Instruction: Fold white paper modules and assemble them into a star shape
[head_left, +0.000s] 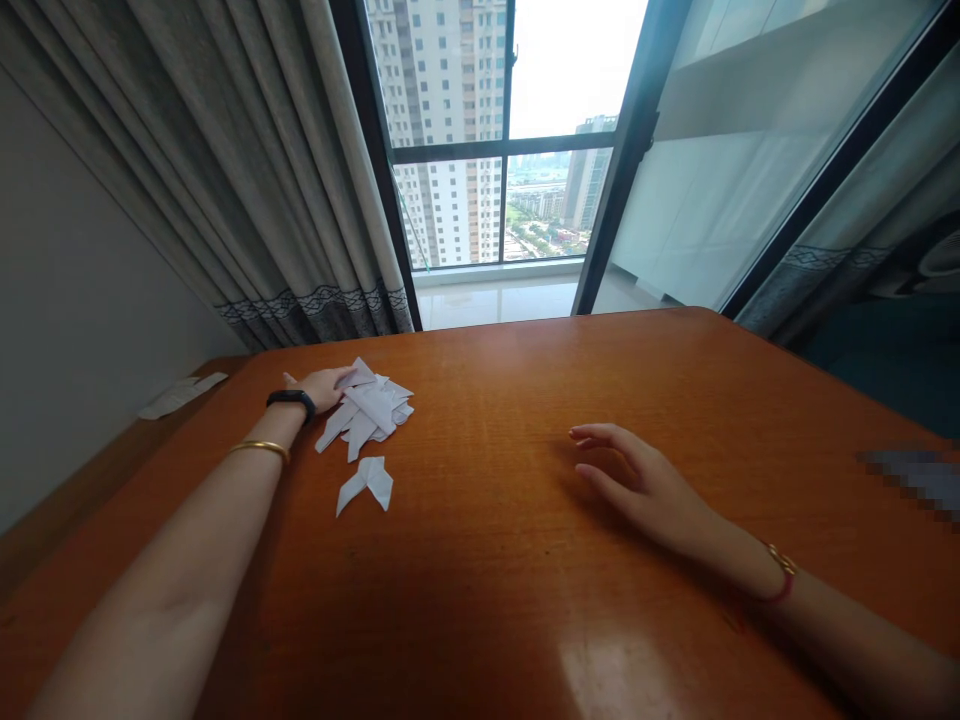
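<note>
At the left of the table, a pile of folded white paper pieces [373, 408] lies loosely heaped. My left hand [321, 388], with a dark wristband and a gold bangle on its arm, reaches to the pile's far left side. Its fingertips are closed on the edge of a folded paper piece [361, 371] at the top; part of the grip is hidden. Just in front of the heap, a single bent paper piece [366, 484] lies apart. My right hand [646, 488] hovers low over the right half of the table, thumb and fingers apart, holding nothing.
The brown wooden table [480, 560] spans the view, its far edge near a window door [502, 150]. A pale flat item [182, 396] lies on the ledge beyond the left edge. A grey curtain [285, 160] hangs at left. A pixelated patch [919, 480] covers something at right.
</note>
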